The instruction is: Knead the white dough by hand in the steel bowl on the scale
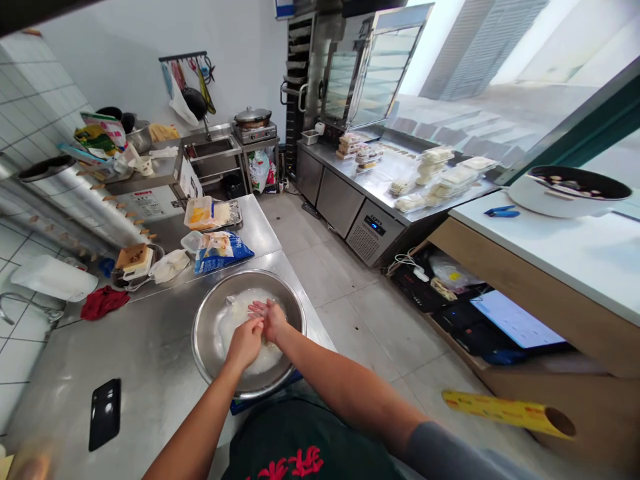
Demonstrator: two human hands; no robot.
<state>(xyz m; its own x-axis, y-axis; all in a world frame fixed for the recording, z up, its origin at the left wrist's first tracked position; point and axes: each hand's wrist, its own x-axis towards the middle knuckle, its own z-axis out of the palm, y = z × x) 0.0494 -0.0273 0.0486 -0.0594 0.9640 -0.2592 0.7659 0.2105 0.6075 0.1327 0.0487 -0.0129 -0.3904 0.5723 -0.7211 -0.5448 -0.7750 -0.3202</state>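
Observation:
A wide steel bowl (208, 333) stands at the near edge of the steel worktable. In it lies a cloudy white, wet-looking substance (231, 323); whether it is liquid or soft dough I cannot tell. Over the bowl's middle, my right hand (271, 320) is turned palm up with its fingers stretched apart. My left hand (245, 343) has curled fingers and meets the right hand at the palm. What its fingertips hold, if anything, is hidden. A blue printed bag (223, 252) lies just beyond the bowl.
A black phone (105, 413) lies on the worktable (150, 353) at left. Farther back are a red cloth (104, 302), a small scale (137, 263) and a plastic tub (198, 212). Packed boxes (440, 180) sit on the counter across the aisle. A yellow roll (505, 410) is at lower right.

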